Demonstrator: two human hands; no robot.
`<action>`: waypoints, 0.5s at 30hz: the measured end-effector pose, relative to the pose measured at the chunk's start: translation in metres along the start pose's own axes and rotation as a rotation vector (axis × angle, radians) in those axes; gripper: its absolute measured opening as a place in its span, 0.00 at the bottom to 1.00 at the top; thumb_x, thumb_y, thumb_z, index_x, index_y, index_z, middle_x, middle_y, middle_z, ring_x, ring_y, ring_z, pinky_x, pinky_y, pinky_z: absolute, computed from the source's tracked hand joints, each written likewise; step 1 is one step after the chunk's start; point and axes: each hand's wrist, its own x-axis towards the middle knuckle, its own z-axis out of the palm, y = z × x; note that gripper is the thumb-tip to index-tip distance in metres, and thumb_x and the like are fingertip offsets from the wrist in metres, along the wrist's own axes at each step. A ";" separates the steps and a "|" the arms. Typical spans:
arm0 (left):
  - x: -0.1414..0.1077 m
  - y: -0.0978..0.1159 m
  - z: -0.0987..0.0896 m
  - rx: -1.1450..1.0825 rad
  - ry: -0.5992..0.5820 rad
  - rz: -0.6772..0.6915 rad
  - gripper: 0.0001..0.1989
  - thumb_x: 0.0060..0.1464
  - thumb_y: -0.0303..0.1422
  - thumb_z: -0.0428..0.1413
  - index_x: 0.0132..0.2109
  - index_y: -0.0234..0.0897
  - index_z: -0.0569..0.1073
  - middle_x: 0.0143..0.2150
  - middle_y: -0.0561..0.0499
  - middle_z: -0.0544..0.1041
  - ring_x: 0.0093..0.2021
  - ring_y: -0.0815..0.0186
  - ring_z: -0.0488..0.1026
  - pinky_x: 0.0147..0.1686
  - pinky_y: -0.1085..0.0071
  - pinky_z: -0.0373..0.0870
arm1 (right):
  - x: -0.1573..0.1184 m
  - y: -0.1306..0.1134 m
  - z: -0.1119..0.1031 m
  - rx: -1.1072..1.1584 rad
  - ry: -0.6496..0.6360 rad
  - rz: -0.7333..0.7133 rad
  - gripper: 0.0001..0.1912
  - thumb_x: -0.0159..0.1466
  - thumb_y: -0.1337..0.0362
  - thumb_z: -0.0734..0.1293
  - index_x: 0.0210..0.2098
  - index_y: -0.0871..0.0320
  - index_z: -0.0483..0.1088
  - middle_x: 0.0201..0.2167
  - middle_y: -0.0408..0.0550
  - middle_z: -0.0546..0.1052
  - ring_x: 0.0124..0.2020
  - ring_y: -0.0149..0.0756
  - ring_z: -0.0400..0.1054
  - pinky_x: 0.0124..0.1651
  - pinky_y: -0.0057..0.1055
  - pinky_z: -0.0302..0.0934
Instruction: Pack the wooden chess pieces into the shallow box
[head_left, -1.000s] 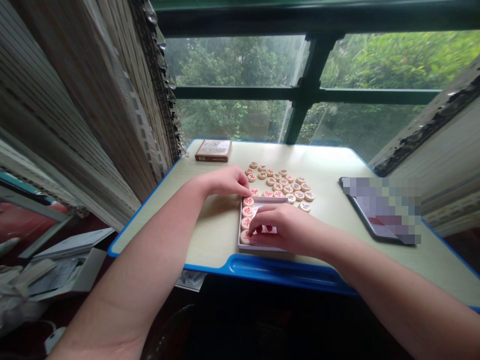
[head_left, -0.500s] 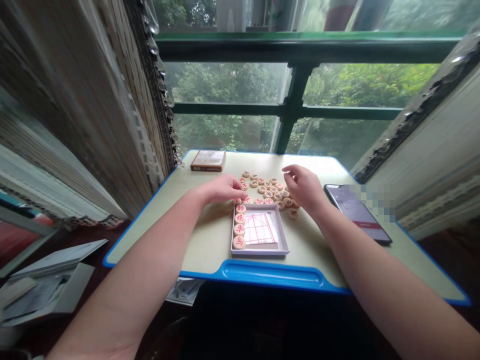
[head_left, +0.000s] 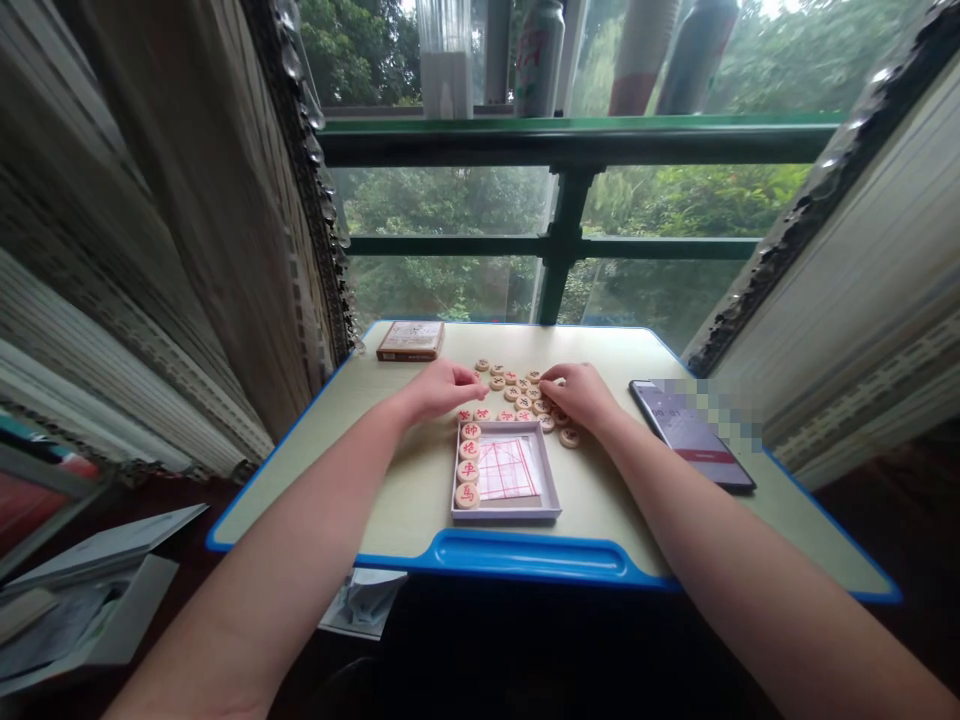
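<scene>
My left hand [head_left: 450, 388] hovers just behind the box's left corner, thumb and fingers drawn together. Whatever is between its fingertips is hidden. My right hand [head_left: 576, 392] reaches into the right side of a loose cluster of round wooden Chinese chess pieces [head_left: 513, 394], its fingertips closed at a piece they mostly cover. In front lies a shallow white box [head_left: 550, 470]. A column of pieces with red characters, such as one marked 馬 [head_left: 467, 496], lines its left side. Beside them in the box is a folded sheet with red grid lines [head_left: 510, 468].
A flat brown box [head_left: 410, 341] lies at the table's back left. A phone [head_left: 694, 440] rests on the right. The table [head_left: 315, 470] has a blue edge with a moulded blue groove [head_left: 531, 556] in front. Curtains flank the window; cans and cups stand behind its green rail [head_left: 600, 142].
My right hand has come down and leftward onto the pieces. My left hand stays near the cluster's left side, its fingers now pinched. The view has tilted up slightly.
</scene>
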 end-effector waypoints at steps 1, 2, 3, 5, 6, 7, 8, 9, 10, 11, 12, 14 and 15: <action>0.000 0.000 0.000 0.002 0.009 -0.006 0.17 0.44 0.43 0.57 0.30 0.30 0.77 0.23 0.53 0.71 0.25 0.72 0.61 0.27 0.73 0.56 | 0.000 0.000 0.000 0.020 -0.016 0.005 0.14 0.57 0.62 0.61 0.36 0.59 0.77 0.35 0.51 0.79 0.42 0.40 0.67 0.45 0.33 0.59; 0.001 0.000 -0.001 0.012 0.028 -0.014 0.17 0.44 0.43 0.57 0.30 0.30 0.77 0.23 0.53 0.70 0.25 0.72 0.61 0.27 0.73 0.56 | 0.000 0.001 -0.001 0.043 -0.035 0.013 0.14 0.58 0.62 0.62 0.37 0.59 0.76 0.35 0.51 0.79 0.40 0.39 0.68 0.44 0.32 0.59; 0.001 0.000 -0.001 0.028 0.057 -0.024 0.17 0.44 0.43 0.57 0.30 0.30 0.78 0.22 0.53 0.70 0.24 0.72 0.60 0.27 0.73 0.56 | 0.001 0.001 -0.001 0.064 -0.049 0.022 0.14 0.58 0.61 0.62 0.38 0.60 0.76 0.36 0.51 0.79 0.38 0.38 0.69 0.43 0.32 0.60; 0.002 0.000 -0.003 0.064 0.138 -0.036 0.17 0.44 0.43 0.57 0.30 0.30 0.78 0.20 0.55 0.67 0.23 0.72 0.59 0.26 0.73 0.54 | 0.001 0.003 -0.001 0.092 -0.056 0.031 0.14 0.58 0.61 0.62 0.39 0.60 0.75 0.37 0.51 0.78 0.38 0.37 0.69 0.43 0.32 0.60; 0.002 0.000 -0.004 0.076 0.178 -0.037 0.17 0.44 0.43 0.57 0.30 0.30 0.78 0.19 0.55 0.66 0.23 0.72 0.58 0.26 0.73 0.53 | 0.001 0.003 -0.001 0.097 -0.046 0.027 0.14 0.58 0.61 0.63 0.39 0.60 0.75 0.37 0.51 0.78 0.39 0.37 0.69 0.43 0.32 0.60; 0.002 0.000 -0.005 0.084 0.208 -0.036 0.18 0.44 0.43 0.57 0.30 0.30 0.78 0.19 0.55 0.65 0.23 0.72 0.57 0.25 0.73 0.53 | 0.001 0.004 -0.001 0.096 -0.028 0.017 0.14 0.58 0.61 0.63 0.39 0.60 0.75 0.37 0.51 0.78 0.40 0.38 0.68 0.45 0.33 0.60; 0.003 -0.001 -0.005 0.086 0.230 -0.033 0.18 0.44 0.43 0.56 0.29 0.30 0.77 0.19 0.55 0.65 0.23 0.72 0.57 0.25 0.73 0.53 | 0.001 0.004 -0.001 0.095 -0.005 0.005 0.13 0.58 0.61 0.64 0.39 0.59 0.75 0.37 0.50 0.78 0.42 0.39 0.67 0.46 0.34 0.59; 0.003 -0.002 -0.005 0.084 0.243 -0.029 0.18 0.44 0.43 0.56 0.29 0.30 0.77 0.19 0.55 0.64 0.23 0.73 0.57 0.25 0.73 0.52 | 0.002 0.005 0.000 0.098 0.018 -0.009 0.12 0.57 0.62 0.64 0.39 0.59 0.75 0.37 0.50 0.78 0.43 0.40 0.67 0.47 0.35 0.59; 0.003 -0.003 -0.005 0.080 0.253 -0.027 0.18 0.44 0.43 0.56 0.29 0.30 0.77 0.19 0.55 0.64 0.23 0.73 0.57 0.25 0.73 0.52 | 0.002 0.005 0.001 0.110 0.039 -0.020 0.12 0.57 0.63 0.65 0.39 0.59 0.75 0.37 0.50 0.78 0.44 0.41 0.67 0.47 0.36 0.59; 0.004 -0.004 -0.005 0.075 0.262 -0.026 0.18 0.44 0.43 0.56 0.29 0.30 0.77 0.19 0.56 0.64 0.23 0.73 0.57 0.25 0.73 0.52 | 0.002 0.004 0.002 0.134 0.060 -0.028 0.11 0.57 0.64 0.65 0.38 0.59 0.74 0.37 0.50 0.78 0.43 0.40 0.67 0.47 0.36 0.59; 0.005 -0.006 -0.005 0.070 0.271 -0.026 0.18 0.44 0.43 0.56 0.29 0.30 0.77 0.18 0.56 0.64 0.22 0.73 0.56 0.24 0.73 0.52 | 0.002 0.002 0.002 0.172 0.085 -0.033 0.11 0.56 0.66 0.65 0.38 0.59 0.74 0.37 0.50 0.77 0.41 0.39 0.68 0.46 0.36 0.60; 0.007 -0.010 -0.004 0.059 0.296 -0.025 0.17 0.43 0.43 0.56 0.28 0.30 0.78 0.17 0.56 0.63 0.21 0.73 0.55 0.24 0.73 0.51 | 0.000 -0.004 0.001 0.297 0.136 -0.034 0.11 0.56 0.67 0.65 0.39 0.60 0.74 0.37 0.51 0.77 0.37 0.36 0.69 0.44 0.34 0.61; 0.008 -0.012 -0.004 0.053 0.311 -0.022 0.17 0.43 0.43 0.56 0.28 0.30 0.77 0.17 0.56 0.63 0.21 0.73 0.55 0.24 0.73 0.51 | -0.003 -0.009 0.000 0.382 0.156 -0.034 0.11 0.56 0.67 0.66 0.39 0.61 0.73 0.37 0.51 0.77 0.36 0.35 0.69 0.43 0.33 0.62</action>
